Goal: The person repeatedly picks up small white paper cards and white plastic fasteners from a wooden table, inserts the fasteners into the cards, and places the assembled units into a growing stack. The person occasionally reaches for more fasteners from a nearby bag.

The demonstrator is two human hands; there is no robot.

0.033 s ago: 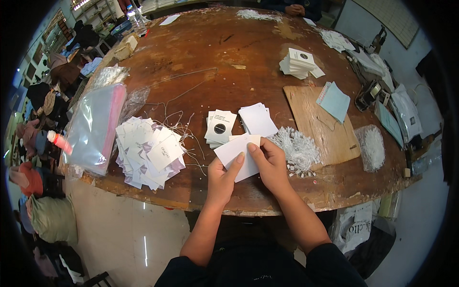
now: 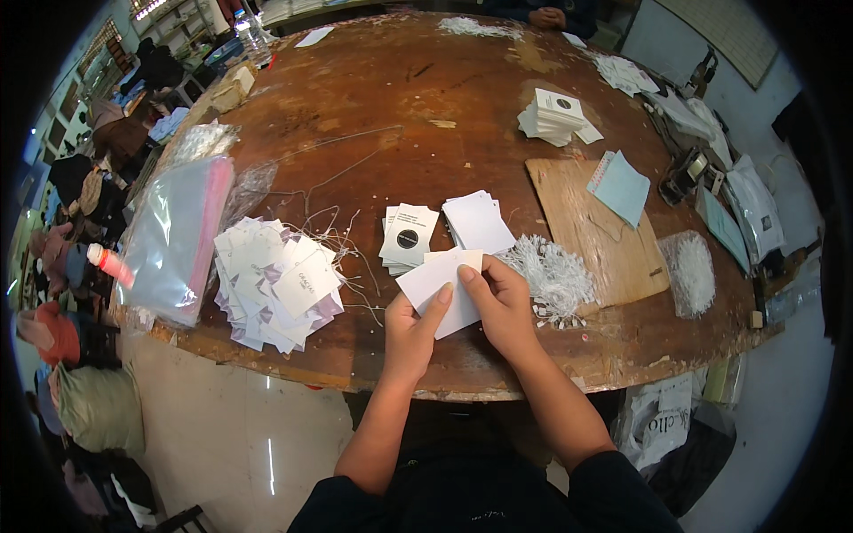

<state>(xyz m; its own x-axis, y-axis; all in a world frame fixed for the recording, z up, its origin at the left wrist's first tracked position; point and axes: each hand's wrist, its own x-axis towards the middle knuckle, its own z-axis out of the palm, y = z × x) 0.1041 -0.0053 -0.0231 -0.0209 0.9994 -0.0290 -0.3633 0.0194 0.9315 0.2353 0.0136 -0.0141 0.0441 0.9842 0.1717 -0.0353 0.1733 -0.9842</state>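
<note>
Both my hands hold a white card (image 2: 434,286) over the near edge of the round brown wooden table (image 2: 400,98). My left hand (image 2: 410,329) grips its lower left side. My right hand (image 2: 502,302) pinches its right side, thumb on top. Just beyond the card lie a small stack of white tags with a black round mark (image 2: 407,235) and a stack of plain white cards (image 2: 478,222). A tuft of white strings (image 2: 551,274) lies right of my right hand. A heap of strung white tags (image 2: 280,280) lies to the left.
A clear plastic bag (image 2: 173,235) lies at the table's left edge. A wooden board (image 2: 591,235) with a light blue pad (image 2: 620,188) sits to the right, beside a bag of white strings (image 2: 689,271). More tag stacks (image 2: 553,117) lie farther back. Another person's hands (image 2: 546,16) rest at the far edge.
</note>
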